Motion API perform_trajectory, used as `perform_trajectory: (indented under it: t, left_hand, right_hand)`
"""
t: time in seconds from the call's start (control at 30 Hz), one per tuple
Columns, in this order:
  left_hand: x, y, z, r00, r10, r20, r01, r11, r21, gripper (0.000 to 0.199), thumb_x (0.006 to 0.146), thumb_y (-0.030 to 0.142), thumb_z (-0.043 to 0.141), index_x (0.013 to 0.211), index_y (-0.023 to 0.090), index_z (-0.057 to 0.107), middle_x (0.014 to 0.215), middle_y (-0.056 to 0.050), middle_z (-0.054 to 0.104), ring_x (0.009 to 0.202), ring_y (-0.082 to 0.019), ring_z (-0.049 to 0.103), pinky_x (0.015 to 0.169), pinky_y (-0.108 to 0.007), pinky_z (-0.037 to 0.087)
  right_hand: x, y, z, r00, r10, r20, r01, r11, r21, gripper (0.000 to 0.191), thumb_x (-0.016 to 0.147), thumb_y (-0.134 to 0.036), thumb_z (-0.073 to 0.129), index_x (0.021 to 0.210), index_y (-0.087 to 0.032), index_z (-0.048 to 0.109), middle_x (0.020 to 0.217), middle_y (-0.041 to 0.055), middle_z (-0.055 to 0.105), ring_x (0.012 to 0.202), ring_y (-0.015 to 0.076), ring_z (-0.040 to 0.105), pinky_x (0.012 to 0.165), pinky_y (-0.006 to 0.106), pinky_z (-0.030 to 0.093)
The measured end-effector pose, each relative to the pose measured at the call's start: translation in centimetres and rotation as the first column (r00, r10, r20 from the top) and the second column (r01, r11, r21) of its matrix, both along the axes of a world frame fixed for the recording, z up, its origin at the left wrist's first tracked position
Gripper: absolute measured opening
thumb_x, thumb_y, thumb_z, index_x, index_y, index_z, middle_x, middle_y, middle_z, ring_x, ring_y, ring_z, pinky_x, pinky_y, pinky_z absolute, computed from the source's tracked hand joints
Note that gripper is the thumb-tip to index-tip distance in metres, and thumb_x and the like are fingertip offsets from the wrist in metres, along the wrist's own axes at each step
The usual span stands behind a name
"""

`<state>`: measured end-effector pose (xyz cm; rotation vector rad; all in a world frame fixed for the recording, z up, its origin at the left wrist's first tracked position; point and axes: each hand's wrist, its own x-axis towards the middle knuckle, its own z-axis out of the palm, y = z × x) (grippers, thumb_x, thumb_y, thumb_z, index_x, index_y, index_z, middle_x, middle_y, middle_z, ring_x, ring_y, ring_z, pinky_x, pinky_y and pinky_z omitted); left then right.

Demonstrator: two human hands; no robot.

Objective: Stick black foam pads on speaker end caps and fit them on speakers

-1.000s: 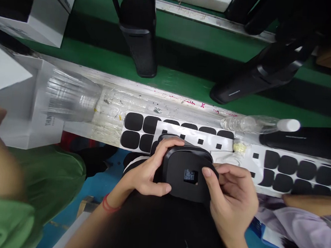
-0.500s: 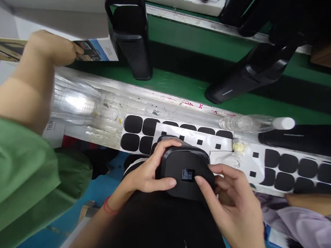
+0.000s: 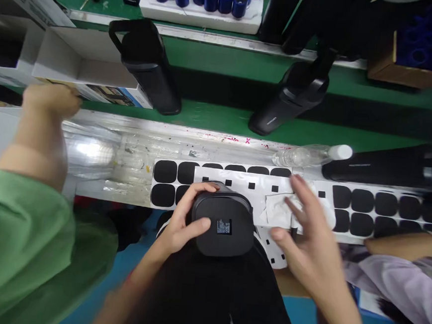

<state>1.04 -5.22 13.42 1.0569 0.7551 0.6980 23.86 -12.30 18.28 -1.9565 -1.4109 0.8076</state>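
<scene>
Head view: the person's left hand [image 3: 181, 224] is clamped on a matte black moulded housing with rounded corners [image 3: 220, 241]. The fingers wrap over the housing's far edge and the thumb lies across its near face. The right hand [image 3: 309, 244] has its grip apart: the fingers are spread and clear of the housing, near a crumpled white wipe [image 3: 279, 210]. Motion blur prevents confirming whether they touch it.

The housing is held over the person's black-clothed lap [image 3: 205, 301], just in front of the desk edge, with a small dark rectangular label [image 3: 224, 226] facing up.

Handling assessment: the housing appears rigid and of moderate weight, and its smooth, curved surface may be slippery. Take hold along the two long sides with the palm beneath it, keeping the fingers clear of the label.

Adjacent items: sheets of black rounded-square adhesive pads [image 3: 362, 208] on white backing lie along the desk's smeared white edge strip [image 3: 138, 146]. Beyond them are a clear plastic bottle with a white cap [image 3: 302, 156] and two black cylindrical units [image 3: 146, 66] on a green surface [image 3: 208, 114]. A co-worker's green sleeve [image 3: 16, 226] enters at the left.
</scene>
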Motion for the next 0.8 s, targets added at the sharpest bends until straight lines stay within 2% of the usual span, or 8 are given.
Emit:
perform_trajectory:
  t: [0.13,0.3,0.4,0.5,0.53,0.63,0.7,0.8]
  left_hand:
    - [1.5,0.9,0.9,0.987,0.101,-0.126,-0.103,0.995,-0.008,0.012,0.094,0.036,0.063,0.100,0.025,0.062,0.107,-0.002,0.067,0.107,-0.019,0.063,0.097,-0.029,0.046]
    - [0.9,5.1,-0.2,0.910,0.320,-0.264,-0.278,0.943,0.182,0.030,0.100,0.045,0.048,0.094,0.022,0.066,0.107,-0.007,0.068,0.112,-0.023,0.062,0.103,-0.037,0.044]
    - [-0.6,10.8,-1.0,0.639,0.686,-0.349,-0.430,0.694,0.577,0.029,0.092,0.040,0.061,0.115,0.023,0.058,0.126,-0.011,0.059,0.124,-0.026,0.054,0.108,-0.042,0.042]
    - [-1.8,17.7,-1.4,0.309,0.903,-0.297,-0.318,0.393,0.863,0.053,0.081,0.032,0.072,0.127,0.018,0.049,0.136,-0.017,0.050,0.135,-0.031,0.042,0.119,-0.049,0.028]
    - [-1.9,19.8,-1.5,0.243,0.924,-0.294,-0.298,0.360,0.884,0.056,0.081,0.030,0.072,0.129,0.016,0.048,0.136,-0.019,0.049,0.135,-0.032,0.041,0.121,-0.050,0.025]
    - [-1.5,25.2,-1.7,0.193,0.888,-0.418,-0.235,0.455,0.859,0.069,0.075,0.035,0.080,0.134,0.013,0.049,0.149,-0.023,0.036,0.145,-0.037,0.031,0.123,-0.053,0.018]
    - [-0.8,27.8,-2.0,0.164,0.843,-0.512,-0.280,0.538,0.795,0.082,0.070,0.042,0.084,0.139,0.017,0.048,0.162,-0.023,0.017,0.153,-0.044,0.008,0.121,-0.063,0.007]
    - [-0.1,30.7,-2.4,0.222,0.779,-0.586,-0.379,0.623,0.684,0.093,0.070,0.053,0.081,0.146,0.018,0.041,0.168,-0.020,-0.001,0.151,-0.051,-0.021,0.114,-0.076,-0.001]
  right_hand:
    - [-3.6,3.2,-1.8,0.908,0.041,-0.416,-0.106,0.985,-0.134,0.057,0.096,-0.060,0.053,0.142,-0.027,0.051,0.152,0.0100,0.052,0.143,0.0281,0.046,0.118,0.048,0.040]
    - [-4.3,3.9,-2.1,0.830,0.068,-0.554,-0.193,0.967,-0.169,0.037,0.105,-0.052,0.041,0.130,-0.032,0.058,0.137,0.0010,0.063,0.129,0.0187,0.058,0.112,0.037,0.043]
    - [-3.6,3.6,-2.2,0.790,0.076,-0.608,-0.222,0.960,-0.168,0.036,0.105,-0.052,0.041,0.129,-0.035,0.059,0.138,-0.0011,0.062,0.132,0.0184,0.055,0.114,0.036,0.041]
    - [-3.3,3.6,-2.7,0.717,0.047,-0.695,-0.199,0.970,-0.140,0.033,0.103,-0.052,0.047,0.123,-0.035,0.066,0.137,-0.0022,0.064,0.136,0.0185,0.052,0.116,0.034,0.038]
    - [-3.3,3.6,-2.9,0.696,0.027,-0.717,-0.177,0.975,-0.136,0.032,0.102,-0.052,0.049,0.122,-0.035,0.068,0.137,-0.0023,0.065,0.136,0.0186,0.052,0.116,0.033,0.038]
    - [-3.4,3.5,-3.5,0.668,-0.034,-0.744,-0.100,0.986,-0.135,0.033,0.102,-0.053,0.048,0.120,-0.037,0.070,0.135,-0.0018,0.066,0.132,0.0183,0.056,0.113,0.032,0.041]
    - [-3.4,3.3,-3.8,0.669,-0.044,-0.742,-0.073,0.990,-0.124,0.032,0.103,-0.053,0.047,0.119,-0.037,0.070,0.132,-0.0019,0.067,0.128,0.0176,0.058,0.110,0.031,0.043]
    - [-3.5,3.1,-3.9,0.670,-0.041,-0.741,-0.065,0.991,-0.114,0.030,0.102,-0.052,0.049,0.118,-0.038,0.070,0.129,-0.0024,0.068,0.126,0.0169,0.059,0.107,0.029,0.044]
